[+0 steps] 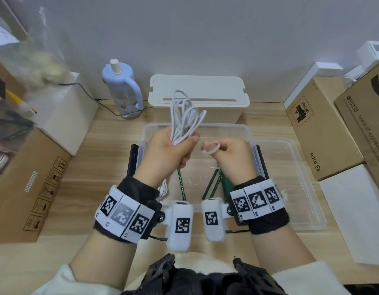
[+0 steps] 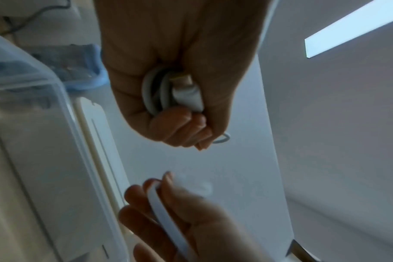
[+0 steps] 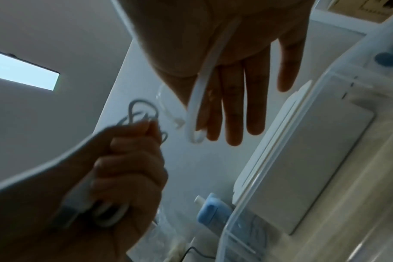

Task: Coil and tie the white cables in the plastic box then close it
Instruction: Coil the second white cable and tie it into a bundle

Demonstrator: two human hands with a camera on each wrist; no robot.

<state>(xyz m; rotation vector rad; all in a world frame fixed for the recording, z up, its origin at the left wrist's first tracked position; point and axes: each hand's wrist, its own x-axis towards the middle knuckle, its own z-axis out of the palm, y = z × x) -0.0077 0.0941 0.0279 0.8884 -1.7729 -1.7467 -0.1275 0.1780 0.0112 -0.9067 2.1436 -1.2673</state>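
Observation:
My left hand (image 1: 175, 152) grips a coiled bundle of white cable (image 1: 184, 118) and holds it upright above the clear plastic box (image 1: 197, 125). The loops stick up out of the fist, and a cable end hangs down by the wrist. In the left wrist view the left hand (image 2: 175, 113) is wrapped round the cable bundle (image 2: 157, 92). My right hand (image 1: 229, 154) is a little to the right and pinches a looped white tie (image 1: 212, 149) between thumb and forefinger. The right wrist view has the tie (image 3: 198, 99) running across the right hand (image 3: 236, 92).
Green strips (image 1: 216, 184) lie in the open box. Its clear lid (image 1: 301, 179) lies on the table to the right. Behind stand a cream slotted case (image 1: 199, 92) and a blue bottle (image 1: 122, 86). Cardboard boxes flank the table at left (image 1: 29, 184) and right (image 1: 324, 128).

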